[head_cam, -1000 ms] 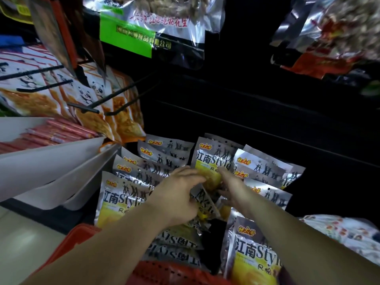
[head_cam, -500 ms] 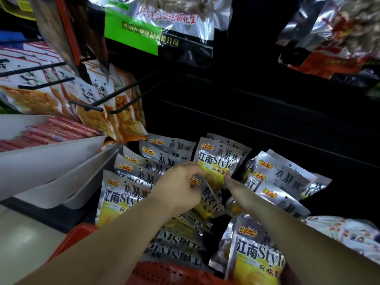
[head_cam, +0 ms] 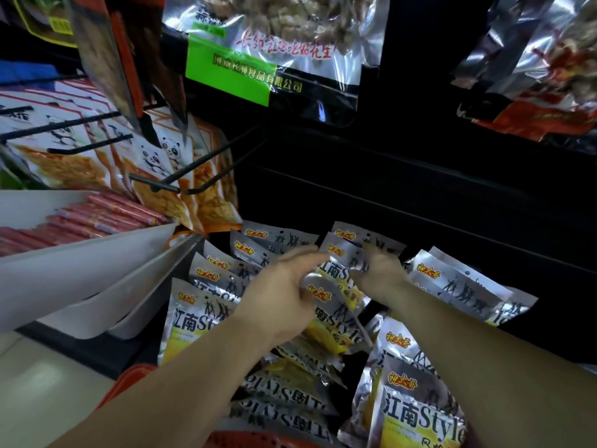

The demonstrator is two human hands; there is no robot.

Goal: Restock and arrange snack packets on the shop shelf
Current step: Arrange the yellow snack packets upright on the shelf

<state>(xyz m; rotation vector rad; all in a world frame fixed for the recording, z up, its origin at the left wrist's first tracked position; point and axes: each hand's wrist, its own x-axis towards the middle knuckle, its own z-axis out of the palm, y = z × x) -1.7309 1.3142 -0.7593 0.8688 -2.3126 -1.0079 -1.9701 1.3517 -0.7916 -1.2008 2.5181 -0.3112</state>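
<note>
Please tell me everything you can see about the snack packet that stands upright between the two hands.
The packet is a shiny silver foil pouch with a red and yellow logo on top, large black lettering across the middle and a yellow lower part. It stands nearly upright, with a second packet just behind it. The right hand grips its upper right edge. The left hand reaches its left side; blur hides whether it touches.

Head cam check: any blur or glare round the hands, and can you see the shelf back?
Head view: left hand motion-blurred at the fingers; right hand, gripping a packet, sharper; foil packets beside it glare; shelf back near black, no detail.
</note>
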